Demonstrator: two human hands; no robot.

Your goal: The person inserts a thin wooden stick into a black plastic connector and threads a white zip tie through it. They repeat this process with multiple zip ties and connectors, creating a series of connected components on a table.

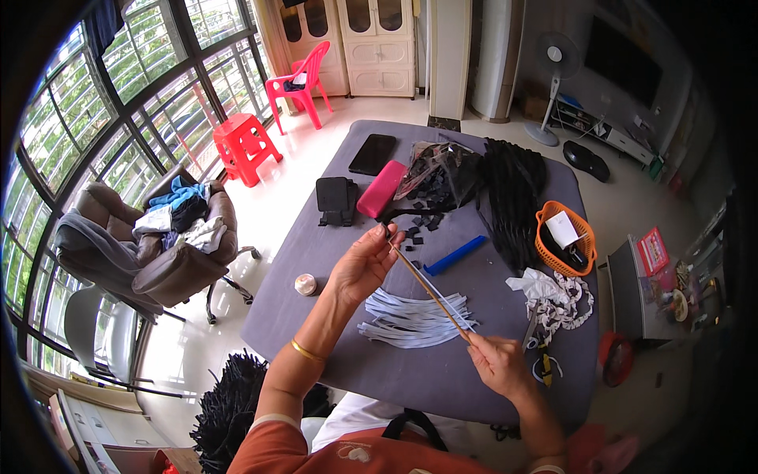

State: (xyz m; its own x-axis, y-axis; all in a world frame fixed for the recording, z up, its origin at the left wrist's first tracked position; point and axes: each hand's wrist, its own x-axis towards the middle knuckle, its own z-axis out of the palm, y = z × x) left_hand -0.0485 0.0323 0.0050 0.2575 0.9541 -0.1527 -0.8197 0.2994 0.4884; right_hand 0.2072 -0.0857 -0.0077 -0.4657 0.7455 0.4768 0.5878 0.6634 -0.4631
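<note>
My left hand (364, 263) pinches a small black piece (386, 230) at the far tip of a thin brown stick (431, 290). The stick's near end is in the fist of my right hand (500, 361), so it slants between both hands above the table. A narrow pale strip runs close along the stick; whether it is held too, I cannot tell. Beneath lies a bundle of pale blue-white flat strips (408, 323). Loose black square pieces (423, 222) are scattered beyond my left hand, spilling from a clear plastic bag (450, 163).
On the grey-covered table (331, 349) are a blue plastic bar (455, 255), a pink case (382, 189), a black stand (336, 200), a phone (372, 154), a small round jar (305, 284), black strips (515, 195), an orange basket (567, 263) and yellow-black snips (543, 364).
</note>
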